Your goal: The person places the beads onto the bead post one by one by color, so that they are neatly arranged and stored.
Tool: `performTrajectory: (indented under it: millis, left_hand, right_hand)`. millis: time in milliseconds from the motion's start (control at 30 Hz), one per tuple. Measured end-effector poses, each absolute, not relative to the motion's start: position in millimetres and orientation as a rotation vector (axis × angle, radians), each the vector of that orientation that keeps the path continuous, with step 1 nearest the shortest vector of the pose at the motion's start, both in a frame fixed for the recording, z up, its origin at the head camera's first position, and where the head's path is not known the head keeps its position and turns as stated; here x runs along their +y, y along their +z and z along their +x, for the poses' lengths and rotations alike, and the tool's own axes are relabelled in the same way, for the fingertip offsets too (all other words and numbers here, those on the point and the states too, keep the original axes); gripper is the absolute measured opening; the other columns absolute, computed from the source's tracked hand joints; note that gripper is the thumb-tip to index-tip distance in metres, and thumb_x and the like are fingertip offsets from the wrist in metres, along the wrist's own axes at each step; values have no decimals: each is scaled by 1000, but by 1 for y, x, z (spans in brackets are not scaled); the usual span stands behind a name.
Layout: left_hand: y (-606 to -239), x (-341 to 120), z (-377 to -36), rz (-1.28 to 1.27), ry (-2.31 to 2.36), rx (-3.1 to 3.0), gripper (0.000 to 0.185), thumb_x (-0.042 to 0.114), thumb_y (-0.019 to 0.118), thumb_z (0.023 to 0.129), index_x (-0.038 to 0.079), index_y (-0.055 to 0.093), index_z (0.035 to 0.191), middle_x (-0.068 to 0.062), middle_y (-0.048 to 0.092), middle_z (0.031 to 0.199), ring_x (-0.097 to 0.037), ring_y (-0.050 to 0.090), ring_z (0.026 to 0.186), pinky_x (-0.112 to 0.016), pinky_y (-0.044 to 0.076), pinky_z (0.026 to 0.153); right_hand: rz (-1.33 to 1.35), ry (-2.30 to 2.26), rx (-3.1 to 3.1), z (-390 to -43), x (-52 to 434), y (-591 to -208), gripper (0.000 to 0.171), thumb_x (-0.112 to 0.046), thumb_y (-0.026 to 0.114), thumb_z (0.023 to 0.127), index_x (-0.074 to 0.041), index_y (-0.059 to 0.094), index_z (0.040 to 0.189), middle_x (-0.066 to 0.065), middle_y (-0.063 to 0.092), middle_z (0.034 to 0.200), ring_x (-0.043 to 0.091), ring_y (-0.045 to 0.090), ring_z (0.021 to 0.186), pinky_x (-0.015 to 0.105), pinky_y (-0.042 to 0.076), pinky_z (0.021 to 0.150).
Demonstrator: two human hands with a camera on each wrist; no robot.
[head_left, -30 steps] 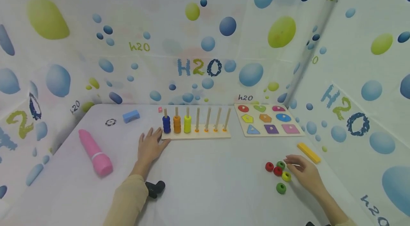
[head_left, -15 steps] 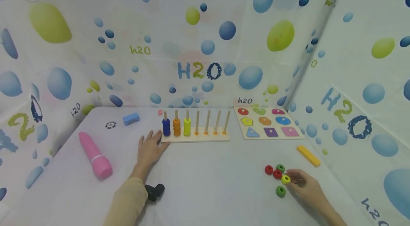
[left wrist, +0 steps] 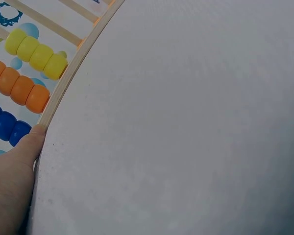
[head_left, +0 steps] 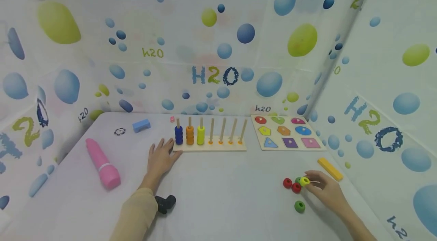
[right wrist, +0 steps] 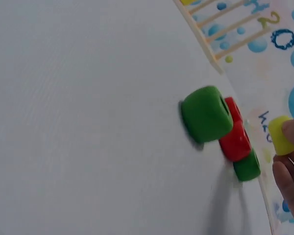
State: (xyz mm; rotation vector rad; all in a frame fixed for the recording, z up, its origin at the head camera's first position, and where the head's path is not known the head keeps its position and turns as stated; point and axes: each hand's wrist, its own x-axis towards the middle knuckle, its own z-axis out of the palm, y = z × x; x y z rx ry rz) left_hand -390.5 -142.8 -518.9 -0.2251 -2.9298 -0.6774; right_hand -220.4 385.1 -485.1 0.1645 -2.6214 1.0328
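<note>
My right hand (head_left: 326,191) pinches a yellow bead (head_left: 305,181) between thumb and fingertips, lifted above the table. In the right wrist view the same yellow bead (right wrist: 281,135) shows at the right edge. Below and beside it lie two red beads (head_left: 287,183), a partly hidden green bead (head_left: 298,180) and a nearer green bead (head_left: 299,206). My left hand (head_left: 162,159) lies at the left end of a wooden peg board (head_left: 218,149), its fingers extended and its thumb touching the front edge. Blue (head_left: 179,135), orange (head_left: 189,135) and yellow beads (head_left: 200,135) fill the leftmost pegs; the others are bare.
A shape puzzle board (head_left: 276,146) lies at the back right, with a yellow block (head_left: 330,169) in front of it. On the left are a pink microphone-shaped object (head_left: 104,165), a blue block (head_left: 141,125) and a round black-and-white disc (head_left: 120,131). A patterned curtain (head_left: 184,55) hangs behind.
My right hand has moved to the yellow bead, taken hold of it and raised it off the table. My left hand stays at the peg board.
</note>
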Motion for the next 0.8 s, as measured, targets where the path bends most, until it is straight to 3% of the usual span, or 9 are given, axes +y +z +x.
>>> performTrajectory:
  millis: [267, 433, 567, 800]
  left_hand:
    - [-514, -140, -389, -217, -686, -2921, 72, 50, 57, 90, 2, 42, 141, -17, 38, 146, -39, 18, 139, -58, 0, 112]
    - [-513, -140, -387, -221, -678, -2924, 71, 49, 57, 90, 2, 42, 141, -17, 38, 146, -39, 19, 139, -59, 1, 111]
    - [-513, -140, -387, -225, -666, -2920, 71, 50, 56, 90, 2, 42, 141, -17, 39, 145, -39, 19, 139, -59, 2, 112]
    - [-515, -142, -386, -221, -659, -2920, 71, 50, 57, 90, 2, 43, 140, -17, 39, 145, -40, 19, 139, -59, 2, 111]
  right_hand:
    - [223, 1183, -2600, -262, 330, -479, 35, -12, 71, 85, -2, 58, 116, 6, 65, 109, 15, 62, 101, 27, 53, 85]
    - [337, 1284, -2523, -293, 286, -472, 36, -6, 72, 83, -1, 59, 116, 8, 66, 107, 23, 62, 100, 33, 53, 85]
    - [421, 1344, -2432, -314, 245, -459, 35, -3, 71, 82, -1, 59, 115, 12, 65, 107, 22, 63, 99, 26, 54, 83]
    - [537, 1494, -2290, -328, 169, -415, 36, 9, 66, 81, 10, 56, 115, 23, 63, 104, 34, 62, 97, 37, 55, 83]
